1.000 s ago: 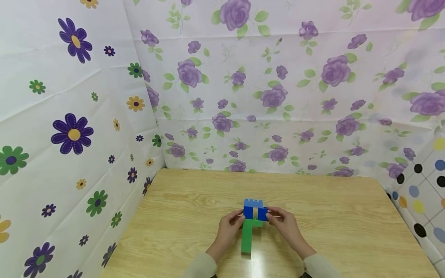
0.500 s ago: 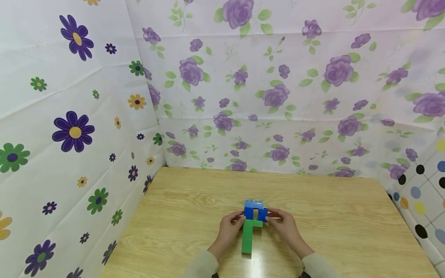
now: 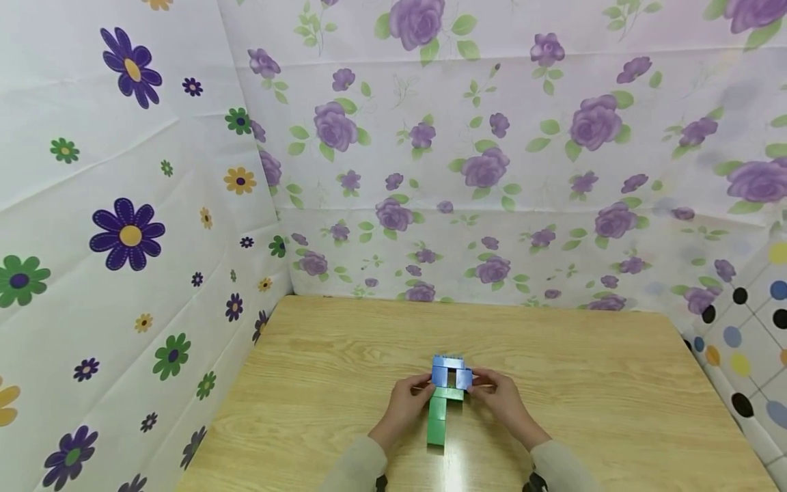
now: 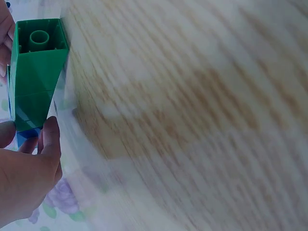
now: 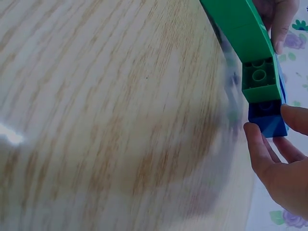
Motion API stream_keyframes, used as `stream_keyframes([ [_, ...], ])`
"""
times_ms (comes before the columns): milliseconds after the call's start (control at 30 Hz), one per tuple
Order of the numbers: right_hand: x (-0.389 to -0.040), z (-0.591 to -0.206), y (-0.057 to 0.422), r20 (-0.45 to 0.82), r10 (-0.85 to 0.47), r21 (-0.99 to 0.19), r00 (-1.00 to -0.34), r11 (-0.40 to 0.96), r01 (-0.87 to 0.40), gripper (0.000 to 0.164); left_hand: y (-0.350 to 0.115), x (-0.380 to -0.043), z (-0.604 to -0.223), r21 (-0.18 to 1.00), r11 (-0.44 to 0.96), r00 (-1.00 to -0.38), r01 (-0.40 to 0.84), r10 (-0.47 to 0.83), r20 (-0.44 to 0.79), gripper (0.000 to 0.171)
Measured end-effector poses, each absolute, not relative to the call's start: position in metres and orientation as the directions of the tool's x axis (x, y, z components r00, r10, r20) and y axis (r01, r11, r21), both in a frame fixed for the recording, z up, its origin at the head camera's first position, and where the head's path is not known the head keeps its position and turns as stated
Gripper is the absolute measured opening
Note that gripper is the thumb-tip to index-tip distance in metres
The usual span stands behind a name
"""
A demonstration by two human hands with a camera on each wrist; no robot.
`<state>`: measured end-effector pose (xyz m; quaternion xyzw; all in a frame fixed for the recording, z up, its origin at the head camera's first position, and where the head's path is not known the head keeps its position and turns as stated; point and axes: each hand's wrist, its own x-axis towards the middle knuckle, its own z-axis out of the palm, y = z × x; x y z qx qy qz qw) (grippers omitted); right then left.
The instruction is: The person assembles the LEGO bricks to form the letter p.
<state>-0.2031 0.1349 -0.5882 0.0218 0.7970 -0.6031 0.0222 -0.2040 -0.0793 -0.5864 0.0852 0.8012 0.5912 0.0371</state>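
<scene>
A toy-brick build of joined blue bricks [image 3: 440,376] and green bricks [image 3: 437,420] is held between both hands, over the middle front of the table. The blue bricks frame a small rectangular gap, with studs along the far top edge. A green column runs from their near left side toward the person. My left hand [image 3: 402,408] pinches the build at its left side, where blue meets green. My right hand [image 3: 505,404] pinches the blue brick [image 5: 267,124] at the right end. Hollow undersides of a green brick [image 4: 40,38] and others show in the wrist views.
The wood-grain table [image 3: 320,383] spreads around the hands, with a bright light reflection near its front. A rose-print cloth [image 3: 393,171] hangs behind it, a daisy-print cloth [image 3: 178,301] at left, and a dotted cloth [image 3: 747,342] at right.
The build has tilted a little between the hands, so its blue and green front faces now catch more light. Both hands keep their hold in nearly the same place.
</scene>
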Motion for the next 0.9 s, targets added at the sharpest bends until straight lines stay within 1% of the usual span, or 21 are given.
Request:
stream_keyframes([
  [200, -0.2040, -0.5929, 0.1345, -0.090, -0.008, -0.947, -0.996, 0.311, 0.083, 0.039, -0.0792, -0.2051, -0.5900, 0.936, 0.338, -0.981, 0.100, 0.192, 0.035, 0.029],
  [433, -0.2056, -0.5932, 0.1324, -0.084, -0.024, -0.927, -0.996, 0.370, 0.069, 0.037, -0.0781, -0.2060, -0.5914, 0.916, 0.394, -0.982, 0.080, 0.188, 0.005, 0.029],
  [667, -0.2061, -0.5938, 0.1308, -0.086, -0.036, -0.916, -0.996, 0.396, 0.065, 0.037, -0.0768, -0.2078, -0.5951, 0.902, 0.428, -0.985, 0.056, 0.173, -0.021, 0.027],
  [900, -0.2063, -0.5960, 0.1294, -0.097, -0.030, -0.917, -0.995, 0.392, 0.077, 0.037, -0.0770, -0.2064, -0.5956, 0.900, 0.435, -0.985, 0.030, 0.164, -0.046, 0.029],
])
